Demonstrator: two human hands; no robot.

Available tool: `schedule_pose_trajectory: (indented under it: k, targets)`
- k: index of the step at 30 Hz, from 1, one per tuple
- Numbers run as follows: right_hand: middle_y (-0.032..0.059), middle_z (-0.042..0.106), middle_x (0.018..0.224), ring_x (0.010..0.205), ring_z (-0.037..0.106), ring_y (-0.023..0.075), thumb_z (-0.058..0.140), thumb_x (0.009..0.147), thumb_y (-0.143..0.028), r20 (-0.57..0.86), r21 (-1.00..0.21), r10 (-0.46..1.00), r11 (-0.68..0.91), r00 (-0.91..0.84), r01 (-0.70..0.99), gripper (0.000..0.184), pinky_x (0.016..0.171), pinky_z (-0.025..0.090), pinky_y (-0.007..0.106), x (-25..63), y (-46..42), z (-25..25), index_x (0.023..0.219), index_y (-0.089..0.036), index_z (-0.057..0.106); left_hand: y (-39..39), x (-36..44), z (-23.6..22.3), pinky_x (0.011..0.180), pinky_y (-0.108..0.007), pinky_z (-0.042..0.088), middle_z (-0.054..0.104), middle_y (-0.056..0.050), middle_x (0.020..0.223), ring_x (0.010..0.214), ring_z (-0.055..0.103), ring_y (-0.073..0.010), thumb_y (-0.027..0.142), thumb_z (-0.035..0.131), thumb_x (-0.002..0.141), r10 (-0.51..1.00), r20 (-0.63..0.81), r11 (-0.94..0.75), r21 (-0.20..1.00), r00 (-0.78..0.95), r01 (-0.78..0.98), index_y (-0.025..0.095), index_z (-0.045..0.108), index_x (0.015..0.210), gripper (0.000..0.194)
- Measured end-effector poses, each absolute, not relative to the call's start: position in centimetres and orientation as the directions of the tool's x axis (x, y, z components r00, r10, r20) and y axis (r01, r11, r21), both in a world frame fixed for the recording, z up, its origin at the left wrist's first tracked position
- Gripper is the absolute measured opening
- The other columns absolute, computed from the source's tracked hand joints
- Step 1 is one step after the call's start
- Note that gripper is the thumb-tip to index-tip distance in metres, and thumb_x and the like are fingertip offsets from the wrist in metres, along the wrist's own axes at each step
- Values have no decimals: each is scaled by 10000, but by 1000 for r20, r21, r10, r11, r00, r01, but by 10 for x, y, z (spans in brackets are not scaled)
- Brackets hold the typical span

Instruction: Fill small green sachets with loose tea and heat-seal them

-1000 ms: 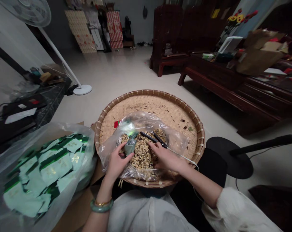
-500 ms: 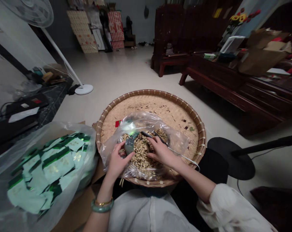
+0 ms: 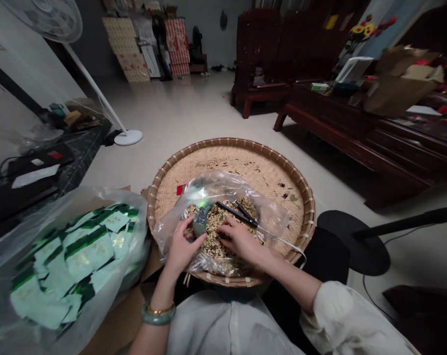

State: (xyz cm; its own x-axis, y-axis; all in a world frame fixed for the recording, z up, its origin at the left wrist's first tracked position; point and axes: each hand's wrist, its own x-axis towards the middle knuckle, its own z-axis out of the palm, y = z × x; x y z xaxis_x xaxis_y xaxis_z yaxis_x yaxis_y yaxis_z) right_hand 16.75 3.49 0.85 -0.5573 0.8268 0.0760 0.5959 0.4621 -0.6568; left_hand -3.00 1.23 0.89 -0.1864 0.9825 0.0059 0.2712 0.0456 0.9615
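My left hand [image 3: 182,245] is closed round a small pale green packet [image 3: 200,222], held upright at the left of a clear plastic bag [image 3: 223,181]. Loose chopped dried herb [image 3: 216,244], tan and dark brown, fills the opened bag. My right hand [image 3: 240,240] is lowered to this heap with its fingers curled into the pieces; what lies between the fingertips is partly hidden. Just beyond it a black hair straightener [image 3: 241,215] with a white cord rests on the herb. Under everything is a round woven bamboo tray [image 3: 208,154].
At the left stands a large clear bag [image 3: 108,195] full of green and pale packets [image 3: 90,251]. Dark scraps and a red piece [image 3: 181,190] lie on the tray. A white fan [image 3: 128,137], a black stand base [image 3: 352,241] and a dark wooden table [image 3: 356,133] are around.
My right hand has moved left and its fingers have curled in the herb, uncovering the hair straightener. My left hand and the packet have shifted only slightly.
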Motion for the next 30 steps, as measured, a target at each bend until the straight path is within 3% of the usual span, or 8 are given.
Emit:
schedule_pose_trajectory:
  k: [4, 10, 13, 15, 17, 21, 24, 30]
  targets:
    - [56, 629, 926, 857, 603, 171, 600, 796, -87, 107, -675, 837, 458, -537, 579, 148, 769, 467, 268, 171, 39, 9, 892, -177, 668, 13, -31, 8, 760, -319, 569, 576, -102, 1118, 969, 631, -227, 325, 740, 611, 984, 24, 30, 956, -179, 292, 158, 590, 1102, 540]
    - [34, 716, 884, 825, 653, 174, 627, 771, -131, 78, -710, 891, 365, -448, 602, 140, 782, 474, 264, 181, 63, 25, 886, -175, 693, 14, -34, 6, 780, -324, 559, 557, -114, 1143, 1011, 618, -242, 343, 730, 629, 984, 5, 50, 953, -177, 300, 140, 574, 1138, 569]
    - [48, 720, 980, 900, 657, 169, 581, 810, -147, 12, -622, 882, 376, -471, 687, 207, 830, 465, 239, 169, 83, 34, 986, -170, 687, 14, -32, 5, 771, -315, 562, 569, -112, 1143, 1011, 619, -240, 327, 731, 630, 984, 8, 43, 957, -176, 285, 146, 584, 1124, 546]
    - [54, 708, 1037, 973, 641, 178, 540, 839, -151, -95, -461, 845, 431, -526, 776, 245, 875, 451, 244, 155, 95, 36, 1041, -184, 673, 13, -30, 5, 760, -310, 565, 580, -102, 1130, 966, 635, -223, 321, 734, 628, 984, 6, 44, 960, -178, 276, 156, 591, 1115, 533]
    - [106, 690, 1073, 1004, 631, 214, 500, 858, -144, -141, -397, 844, 430, -517, 811, 257, 880, 455, 286, 140, 105, 35, 1052, -156, 667, 12, -30, 5, 753, -312, 567, 585, -97, 1113, 919, 646, -208, 323, 736, 624, 982, 2, 50, 960, -186, 274, 155, 591, 1114, 538]
    - [210, 673, 1049, 983, 637, 299, 569, 835, -246, -225, -326, 830, 430, -511, 842, 274, 835, 481, 368, 114, 113, 31, 1029, -83, 672, 11, -31, 5, 754, -311, 567, 591, -100, 1101, 937, 646, -216, 326, 743, 611, 977, 0, 58, 961, -212, 269, 151, 599, 1103, 542]
    - [238, 682, 988, 930, 650, 339, 625, 791, -369, -280, -299, 798, 455, -533, 839, 367, 783, 497, 396, 105, 113, 30, 983, -63, 693, 11, -32, 4, 753, -306, 567, 595, -101, 1094, 969, 639, -228, 318, 748, 606, 976, 5, 54, 963, -217, 264, 151, 608, 1091, 532]
    - [74, 712, 990, 951, 646, 234, 667, 749, -312, -272, -379, 637, 618, -721, 689, 258, 807, 471, 268, 124, 113, 35, 982, -210, 710, 10, -34, 2, 761, -323, 568, 586, -115, 1112, 950, 645, -229, 326, 744, 623, 977, 8, 50, 963, -213, 267, 141, 599, 1117, 547]
